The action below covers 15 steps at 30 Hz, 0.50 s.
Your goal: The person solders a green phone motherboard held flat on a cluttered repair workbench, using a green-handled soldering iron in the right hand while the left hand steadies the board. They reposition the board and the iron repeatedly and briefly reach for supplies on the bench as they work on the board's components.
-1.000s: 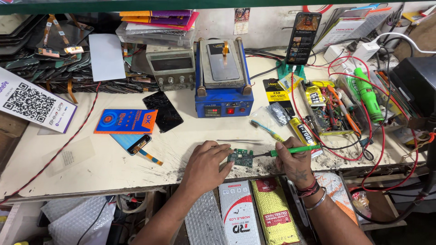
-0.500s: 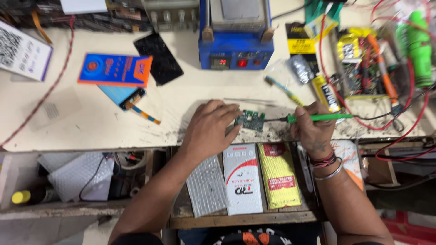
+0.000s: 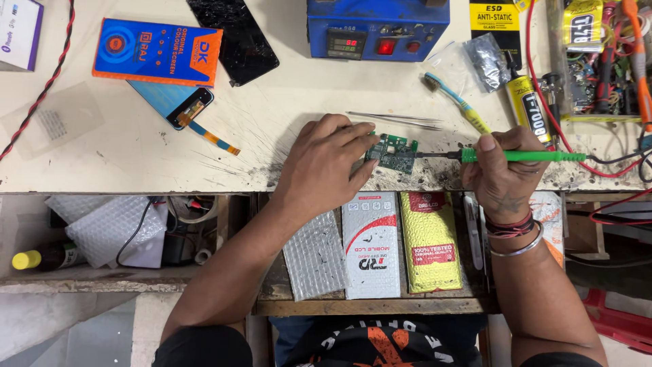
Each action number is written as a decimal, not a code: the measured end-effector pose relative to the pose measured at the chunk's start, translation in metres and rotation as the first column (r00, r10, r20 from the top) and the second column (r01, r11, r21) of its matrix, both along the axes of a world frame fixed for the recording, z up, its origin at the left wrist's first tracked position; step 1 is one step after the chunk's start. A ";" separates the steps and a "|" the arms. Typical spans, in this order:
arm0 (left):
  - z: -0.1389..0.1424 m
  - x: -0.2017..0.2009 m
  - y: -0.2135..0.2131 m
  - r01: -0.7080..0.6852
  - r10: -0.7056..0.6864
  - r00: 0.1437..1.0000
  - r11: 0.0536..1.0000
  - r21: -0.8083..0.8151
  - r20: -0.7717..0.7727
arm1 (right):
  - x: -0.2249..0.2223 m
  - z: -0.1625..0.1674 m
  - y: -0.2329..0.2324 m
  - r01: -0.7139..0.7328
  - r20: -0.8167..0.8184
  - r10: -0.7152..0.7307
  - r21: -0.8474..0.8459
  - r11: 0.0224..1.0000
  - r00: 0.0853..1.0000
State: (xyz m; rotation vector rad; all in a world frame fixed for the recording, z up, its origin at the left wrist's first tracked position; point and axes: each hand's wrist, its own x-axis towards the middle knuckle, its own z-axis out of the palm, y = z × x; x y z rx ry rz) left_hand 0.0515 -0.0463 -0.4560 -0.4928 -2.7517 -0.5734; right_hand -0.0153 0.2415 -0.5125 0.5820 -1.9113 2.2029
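A small green circuit board (image 3: pixel 396 153) lies near the front edge of the pale workbench (image 3: pixel 122 156). My left hand (image 3: pixel 326 166) presses on the board's left side, fingers spread over it. In my right hand (image 3: pixel 501 170) is a green-handled soldering iron (image 3: pixel 523 155), held level, its metal tip touching the board's right edge. A red cord runs off the iron's right end. Metal tweezers (image 3: pixel 397 119) lie just beyond the board.
A blue heating station (image 3: pixel 377 27), a toothbrush (image 3: pixel 458 102), a glue tube (image 3: pixel 530 109), a cracked phone (image 3: pixel 234 37) and an orange-blue box (image 3: pixel 157 51) sit behind. Packets (image 3: pixel 370 245) fill the shelf below. A tool tray (image 3: pixel 598 61) stands at the right.
The view has tilted down and closer to the bench edge. My hands stay on the board and the iron, in much the same grip.
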 end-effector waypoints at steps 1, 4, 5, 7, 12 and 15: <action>0.000 -0.001 0.000 -0.004 0.004 1.000 1.000 -0.003 0.007 | 0.000 0.000 0.000 -0.007 0.007 0.007 -0.002 1.000 1.000; -0.001 -0.002 -0.001 -0.002 0.002 1.000 1.000 -0.012 0.016 | 0.000 -0.001 0.001 0.000 0.020 0.001 -0.003 1.000 1.000; -0.001 -0.002 -0.001 0.000 0.000 1.000 1.000 -0.015 0.016 | 0.000 -0.001 0.001 0.006 0.022 -0.006 -0.003 1.000 1.000; -0.001 -0.002 -0.001 -0.001 0.002 1.000 1.000 -0.010 0.021 | 0.000 -0.002 0.002 0.000 0.011 0.000 0.005 1.000 1.000; 0.000 -0.001 -0.001 -0.003 0.003 1.000 1.000 -0.010 0.026 | -0.001 -0.001 0.001 -0.010 0.018 0.010 -0.016 1.000 1.000; 0.000 -0.001 -0.001 -0.003 0.003 0.999 1.000 -0.005 0.033 | 0.000 0.000 0.001 -0.004 0.035 0.004 -0.011 1.000 0.999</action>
